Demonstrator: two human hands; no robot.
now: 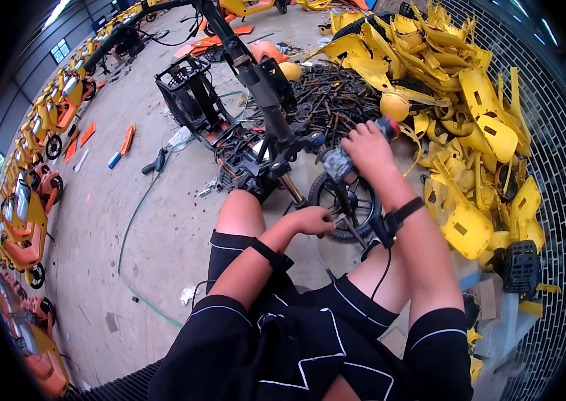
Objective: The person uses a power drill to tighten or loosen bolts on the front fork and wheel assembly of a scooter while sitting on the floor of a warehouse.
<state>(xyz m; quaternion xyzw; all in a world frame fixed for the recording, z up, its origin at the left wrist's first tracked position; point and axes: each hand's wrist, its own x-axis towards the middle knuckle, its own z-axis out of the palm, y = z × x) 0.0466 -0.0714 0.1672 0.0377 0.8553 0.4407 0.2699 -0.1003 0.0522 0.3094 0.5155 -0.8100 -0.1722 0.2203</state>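
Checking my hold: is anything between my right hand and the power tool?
Nothing visible: your right hand is wrapped around the tool. The wheel shows below, not between them.

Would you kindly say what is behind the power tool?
Beyond the power tool in the right hand, a heap of dark parts shows, yellow panels to its right; whatever lies directly behind the tool is covered.

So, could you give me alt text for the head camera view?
A person's right hand grips a power tool by a stripped vehicle frame, the left hand beside a black wheel. Beyond lie heaped dark metal parts and yellow panels; yellow-and-orange bikes line the left.
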